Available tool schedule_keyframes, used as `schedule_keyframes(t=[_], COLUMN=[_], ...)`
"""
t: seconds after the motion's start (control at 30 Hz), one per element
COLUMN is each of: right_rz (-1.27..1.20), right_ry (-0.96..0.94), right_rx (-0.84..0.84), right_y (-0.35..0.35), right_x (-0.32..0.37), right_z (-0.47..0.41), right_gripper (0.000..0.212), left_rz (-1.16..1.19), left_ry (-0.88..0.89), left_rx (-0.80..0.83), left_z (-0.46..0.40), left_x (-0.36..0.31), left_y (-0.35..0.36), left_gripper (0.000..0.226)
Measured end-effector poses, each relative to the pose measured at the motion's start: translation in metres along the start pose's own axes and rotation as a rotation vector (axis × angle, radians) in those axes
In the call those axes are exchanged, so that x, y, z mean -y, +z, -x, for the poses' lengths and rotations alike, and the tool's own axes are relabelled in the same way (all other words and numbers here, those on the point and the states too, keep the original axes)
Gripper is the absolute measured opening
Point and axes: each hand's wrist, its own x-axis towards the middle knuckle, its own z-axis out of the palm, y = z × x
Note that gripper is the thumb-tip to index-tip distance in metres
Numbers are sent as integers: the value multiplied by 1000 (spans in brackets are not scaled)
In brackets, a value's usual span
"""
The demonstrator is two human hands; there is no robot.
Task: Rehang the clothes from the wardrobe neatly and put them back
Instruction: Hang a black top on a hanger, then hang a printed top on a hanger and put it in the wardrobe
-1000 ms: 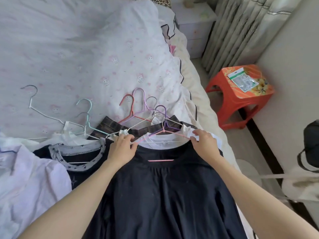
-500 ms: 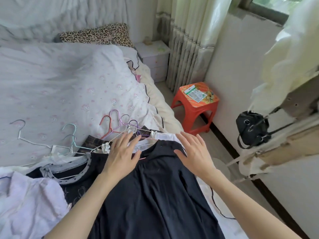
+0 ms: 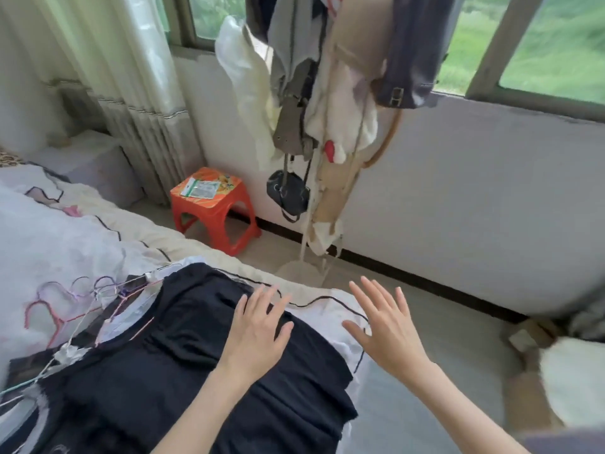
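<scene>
At nine o'clock from where I sit, the wire hangers (image 3: 65,309) lie in a loose tangle on the pale bed cover (image 3: 49,244), pink, lilac and white hooks overlapping. Just right of them the black top (image 3: 183,365) is spread flat on the bed, a hanger wire threaded at its neckline, with a white garment (image 3: 330,309) showing under its far edge. My left hand (image 3: 258,332) rests flat on the black top, fingers straight and spread, gripping nothing. At one o'clock from it, my right hand (image 3: 386,326) hovers past the bed's edge, fingers splayed and empty too.

At eleven o'clock the orange plastic stool (image 3: 216,211) stands on the floor by the curtain (image 3: 131,93), carrying a clear packet with a green strip (the print on it is too small for me to read). At twelve o'clock a crowded coat stand (image 3: 314,250) holds cream and grey clothes, a small black bag (image 3: 288,194) on a strap and a dark bag (image 3: 412,60) higher up; it stands between the bed and the window wall. At three o'clock something white and fluffy (image 3: 576,385) sits on the floor.

Half a second ago both palms lay on the top near its collar; now the view has swung right, and my right hand has lifted clear of the cloth.
</scene>
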Motion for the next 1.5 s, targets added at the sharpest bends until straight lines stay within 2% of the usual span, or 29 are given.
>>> schedule_keyframes(t=[0.3, 0.47, 0.67, 0.97, 1.27, 1.4, 1.5], right_rz=[36, 10, 41, 137, 225, 264, 290], right_ry=[484, 727, 959, 1288, 1628, 1732, 1793], right_rx=[-172, -266, -291, -410, -474, -532, -511], right_y=[-80, -118, -155, -190, -208, -226, -239], right_x=[-118, -165, -214, -263, -290, -322, -345], right_z=[172, 277, 398, 555, 663, 700, 717], right_gripper=[64, 66, 83, 72, 57, 56, 56], left_rz=[171, 290, 347, 364, 466, 471, 498], left_ry=[463, 663, 851, 1126, 1382, 1484, 1551], left_rx=[-57, -89, 66, 198, 430, 474, 474], left_z=[-29, -19, 48, 113, 169, 171, 162], left_x=[-185, -302, -436, -620, -746, -803, -854], left_y=[17, 28, 64, 80, 120, 138, 143], left_gripper=[47, 46, 43, 46, 44, 47, 50])
